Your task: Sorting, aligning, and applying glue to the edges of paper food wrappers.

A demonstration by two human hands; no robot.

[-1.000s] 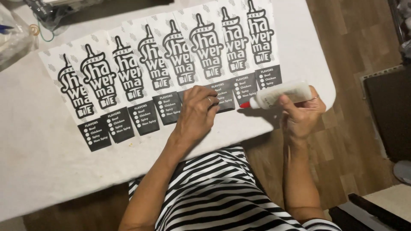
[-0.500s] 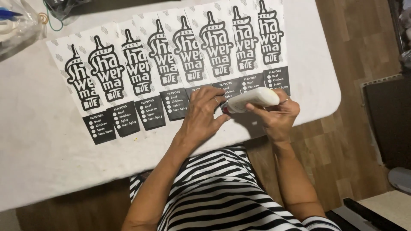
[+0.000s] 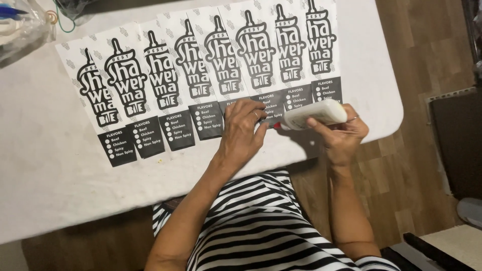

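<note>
Head view: white glue bottle (image 3: 315,114), red tip, lying sideways in right hand (image 3: 342,134).

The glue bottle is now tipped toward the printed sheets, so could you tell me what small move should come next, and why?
Probably squeeze a line along the dark bottom strip: the right hand holds the glue bottle with its red tip at the sheet the left hand presses flat.

8 overlapping printed paper sleeves (image 3: 165,75), 1 white glue bottle (image 3: 314,114), 1 table (image 3: 45,190)
</note>
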